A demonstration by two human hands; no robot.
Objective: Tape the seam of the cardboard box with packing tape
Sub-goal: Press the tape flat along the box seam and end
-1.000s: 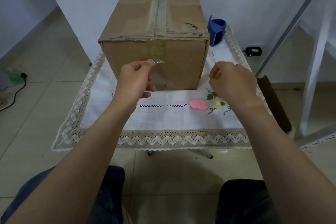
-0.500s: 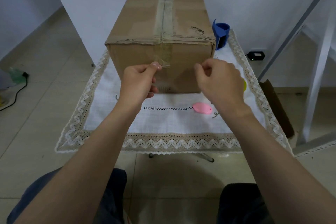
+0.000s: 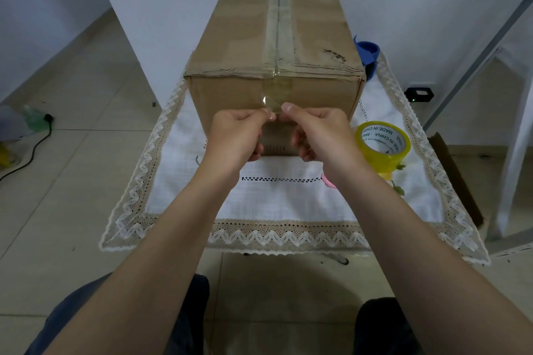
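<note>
At the near face of the box: both hands meet just below the top edge, in front of the middle seam.

Box: the cardboard box (image 3: pixel 274 46) stands on a white cloth (image 3: pixel 288 199) with a lace border, its long side running away from the camera toward the wall.

Seam: a strip of clear tape (image 3: pixel 278 20) already lies along the top seam and folds over the near edge onto the front face.

Loose end: a small clear tape tail (image 3: pixel 269 104) catches the light and stands off the cardboard just above the fingertips.

Left hand: the left hand (image 3: pixel 236 135) is closed, thumb and forefinger pinched on the tape tail.

Right hand: the right hand (image 3: pixel 317 132) is closed as well, thumb and forefinger pinched at the same spot; whether it grips the tail or only touches it I cannot tell.

Roll: the yellow tape roll (image 3: pixel 382 144) lies on the cloth to the right, near the right wrist and apart from the box.

Other things: a blue object (image 3: pixel 367 52) stands behind the right corner of the box; a pink thing (image 3: pixel 328 181) peeps out under the right wrist.

Step in hand: this looks like finishing the end of the strip on the front face.

Next move: it likely calls for drawing the tail flat and straight down, then pressing it firmly against the cardboard without creases.
</note>
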